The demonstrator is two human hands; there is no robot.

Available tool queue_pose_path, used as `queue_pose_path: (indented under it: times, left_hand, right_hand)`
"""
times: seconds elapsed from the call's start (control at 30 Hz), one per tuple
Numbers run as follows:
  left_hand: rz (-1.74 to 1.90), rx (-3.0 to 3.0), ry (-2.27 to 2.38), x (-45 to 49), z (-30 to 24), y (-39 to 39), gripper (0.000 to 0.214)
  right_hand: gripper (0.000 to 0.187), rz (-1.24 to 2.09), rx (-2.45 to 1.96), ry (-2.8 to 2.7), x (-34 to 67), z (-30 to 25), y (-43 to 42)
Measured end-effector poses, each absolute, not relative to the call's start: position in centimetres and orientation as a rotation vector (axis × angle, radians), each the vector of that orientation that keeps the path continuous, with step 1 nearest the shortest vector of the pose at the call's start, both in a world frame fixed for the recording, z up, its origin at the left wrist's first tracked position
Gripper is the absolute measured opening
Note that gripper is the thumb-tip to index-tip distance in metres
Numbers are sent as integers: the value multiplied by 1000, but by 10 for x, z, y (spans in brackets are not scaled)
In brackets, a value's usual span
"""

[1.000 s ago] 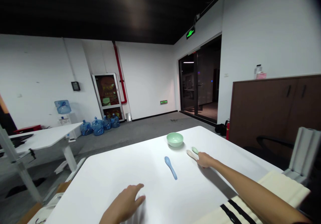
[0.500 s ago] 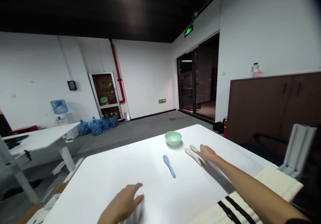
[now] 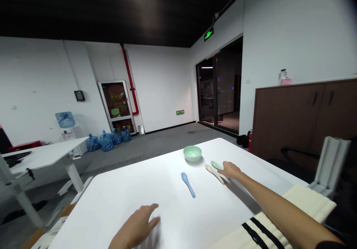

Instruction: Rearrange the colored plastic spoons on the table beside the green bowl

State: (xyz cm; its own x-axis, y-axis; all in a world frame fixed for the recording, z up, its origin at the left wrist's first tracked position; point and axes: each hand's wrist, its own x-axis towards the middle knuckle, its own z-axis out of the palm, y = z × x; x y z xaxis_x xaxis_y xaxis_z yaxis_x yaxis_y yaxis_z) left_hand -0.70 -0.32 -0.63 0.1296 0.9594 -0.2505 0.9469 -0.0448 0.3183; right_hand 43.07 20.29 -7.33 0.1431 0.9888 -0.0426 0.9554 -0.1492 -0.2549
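Observation:
My right hand (image 3: 231, 170) reaches over the white table with its fingers closed around the handle of a green spoon (image 3: 215, 165), whose bowl end shows past the fingertips. Just left of those fingers lies a beige spoon (image 3: 214, 174). Farther left a blue spoon (image 3: 187, 184) rests flat on the tabletop. Behind the spoons stands a light green bowl (image 3: 192, 153), with nothing visible in it. My left hand (image 3: 136, 224) is low over the near part of the table, thumb and index finger apart, holding nothing; the blue spoon is the nearest thing to it.
A cream cloth-like piece with black straps (image 3: 305, 200) lies along the table's right front edge, under my right forearm. A grey metal profile (image 3: 331, 163) rises at the right. Beyond the white table (image 3: 111, 189) are another desk (image 3: 52, 154), several water bottles (image 3: 106, 141) and a brown cabinet (image 3: 290, 118).
My right hand stays at the green spoon, with barely any shift to the left. The left hand, the bowl and the other spoons keep their places.

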Motion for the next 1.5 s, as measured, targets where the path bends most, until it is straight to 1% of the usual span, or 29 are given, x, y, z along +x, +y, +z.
queue_pose_path:
  times: [0.3, 0.63, 1.03, 1.27, 1.5]
  left_hand:
    - [47, 2016, 1840, -8, -6, -3, 58]
    - [43, 2013, 1834, -7, -4, -3, 58]
    - [36, 2010, 1837, -4, -2, -3, 58]
    - [13, 2008, 1847, -4, -3, -4, 58]
    - [7, 1998, 1848, -3, -3, -2, 58]
  right_hand:
    - [40, 263, -2264, -1992, 435, -78, 205]
    - [40, 269, -2276, -2028, 438, -84, 208]
    - [31, 256, -2283, -2034, 437, -86, 210]
    - [29, 237, -2277, -2065, 433, -87, 210]
    - [27, 300, -2286, -2065, 430, -89, 210]
